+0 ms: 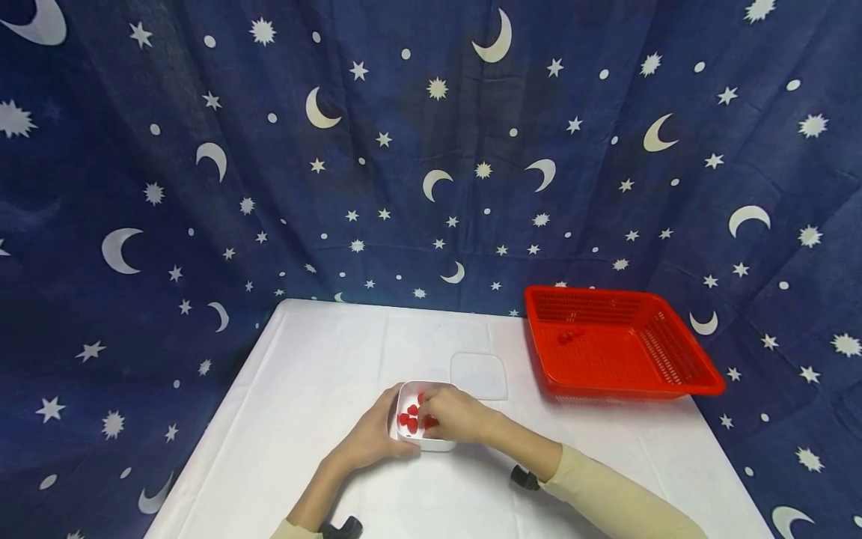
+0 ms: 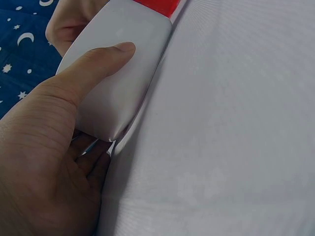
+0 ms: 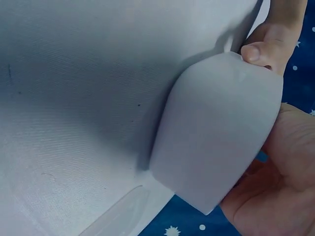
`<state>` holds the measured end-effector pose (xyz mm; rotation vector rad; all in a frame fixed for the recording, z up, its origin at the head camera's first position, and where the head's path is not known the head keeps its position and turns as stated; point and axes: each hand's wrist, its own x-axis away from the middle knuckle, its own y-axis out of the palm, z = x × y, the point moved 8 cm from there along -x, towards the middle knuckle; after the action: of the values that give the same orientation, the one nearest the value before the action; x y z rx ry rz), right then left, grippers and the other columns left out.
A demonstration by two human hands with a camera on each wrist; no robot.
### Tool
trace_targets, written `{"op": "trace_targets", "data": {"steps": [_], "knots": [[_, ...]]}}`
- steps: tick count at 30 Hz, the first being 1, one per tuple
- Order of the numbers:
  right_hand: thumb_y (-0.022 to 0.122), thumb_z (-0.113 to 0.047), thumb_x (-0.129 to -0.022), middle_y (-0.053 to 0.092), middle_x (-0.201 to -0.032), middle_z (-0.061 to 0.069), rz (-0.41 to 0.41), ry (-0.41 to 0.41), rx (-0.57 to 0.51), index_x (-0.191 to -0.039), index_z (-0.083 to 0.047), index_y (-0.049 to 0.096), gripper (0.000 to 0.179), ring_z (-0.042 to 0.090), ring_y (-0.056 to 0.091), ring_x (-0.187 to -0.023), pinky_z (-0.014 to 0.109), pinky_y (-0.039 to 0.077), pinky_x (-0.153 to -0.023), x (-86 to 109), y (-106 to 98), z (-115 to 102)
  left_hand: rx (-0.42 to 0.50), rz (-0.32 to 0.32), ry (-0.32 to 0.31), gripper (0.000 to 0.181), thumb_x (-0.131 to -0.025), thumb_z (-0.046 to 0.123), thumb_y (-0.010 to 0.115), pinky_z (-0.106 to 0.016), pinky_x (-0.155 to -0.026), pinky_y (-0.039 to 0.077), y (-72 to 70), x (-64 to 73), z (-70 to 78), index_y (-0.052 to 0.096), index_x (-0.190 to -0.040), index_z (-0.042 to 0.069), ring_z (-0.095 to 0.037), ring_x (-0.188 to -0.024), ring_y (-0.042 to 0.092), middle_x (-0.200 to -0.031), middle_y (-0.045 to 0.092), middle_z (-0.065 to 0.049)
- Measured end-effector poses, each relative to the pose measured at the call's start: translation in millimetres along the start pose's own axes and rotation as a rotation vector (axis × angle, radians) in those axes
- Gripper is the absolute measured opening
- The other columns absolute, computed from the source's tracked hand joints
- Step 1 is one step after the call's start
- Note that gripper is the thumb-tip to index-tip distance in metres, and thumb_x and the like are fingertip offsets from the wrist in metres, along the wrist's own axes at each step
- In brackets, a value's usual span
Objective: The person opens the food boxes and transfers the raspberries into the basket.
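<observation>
A white plastic container with rounded corners stands on the table, several small red berry-like pieces inside. My left hand grips its left side; in the left wrist view the thumb lies along the container's wall. Over the container's right rim reaches my right hand, its fingers bent down among the red pieces. Whether those fingertips pinch a piece is hidden. In the right wrist view the container's outer wall covers the fingertips of the right hand.
A clear flat lid lies behind the container, slightly to the right. Farther right stands a red plastic basket with a small cluster of red pieces in it. A blue curtain with moons and stars hangs behind the white-covered table.
</observation>
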<state>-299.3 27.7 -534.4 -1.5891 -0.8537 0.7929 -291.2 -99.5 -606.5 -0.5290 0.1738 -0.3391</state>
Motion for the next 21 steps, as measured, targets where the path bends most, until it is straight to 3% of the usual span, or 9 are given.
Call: {"op": "trace_targets", "data": {"steps": [7,13,17,21], "knots": [[0.090,-0.011,-0.079,0.072,-0.083,-0.008,0.028,-0.029,0.007,-0.090,-0.018,0.081,0.016,0.003,0.055,-0.077,0.014,0.052,-0.080,1.1,-2.4,-3.1,0.008,-0.005,0.001,0.124,-0.068,0.055,0.094,-0.056,-0.121,0.035,-0.7,0.5,2.2,0.025,-0.165,0.023,-0.027,-0.152,0.037,-0.165,0.037,0.001],[0.089,-0.001,-0.073,0.071,-0.085,-0.004,0.038,-0.027,-0.032,-0.089,-0.017,0.080,0.024,0.002,0.057,-0.080,0.011,0.051,-0.078,0.1,-4.5,-0.9,-0.006,-0.009,0.000,0.124,-0.068,0.056,0.094,-0.056,-0.120,0.037,-0.6,-1.1,0.9,0.024,-0.166,0.024,-0.026,-0.151,0.039,-0.165,0.037,0.002],[0.088,0.000,-0.074,0.073,-0.087,-0.001,0.030,-0.022,-0.111,-0.089,-0.015,0.079,0.023,0.005,0.057,-0.080,0.009,0.050,-0.077,0.4,-5.7,1.0,-0.013,-0.008,0.000,0.124,-0.068,0.056,0.094,-0.056,-0.120,0.036,0.3,-1.1,-0.4,0.024,-0.166,0.024,-0.026,-0.151,0.038,-0.165,0.036,0.002],[0.089,-0.002,-0.075,0.073,-0.091,0.000,-0.001,0.039,-0.237,-0.093,-0.014,0.079,0.023,0.006,0.058,-0.075,0.009,0.051,-0.067,1.4,-10.7,6.3,-0.023,-0.008,-0.015,0.126,-0.067,0.057,0.094,-0.055,-0.121,0.035,-0.5,-1.0,0.3,0.024,-0.166,0.023,-0.026,-0.153,0.036,-0.166,0.036,0.001]]}}
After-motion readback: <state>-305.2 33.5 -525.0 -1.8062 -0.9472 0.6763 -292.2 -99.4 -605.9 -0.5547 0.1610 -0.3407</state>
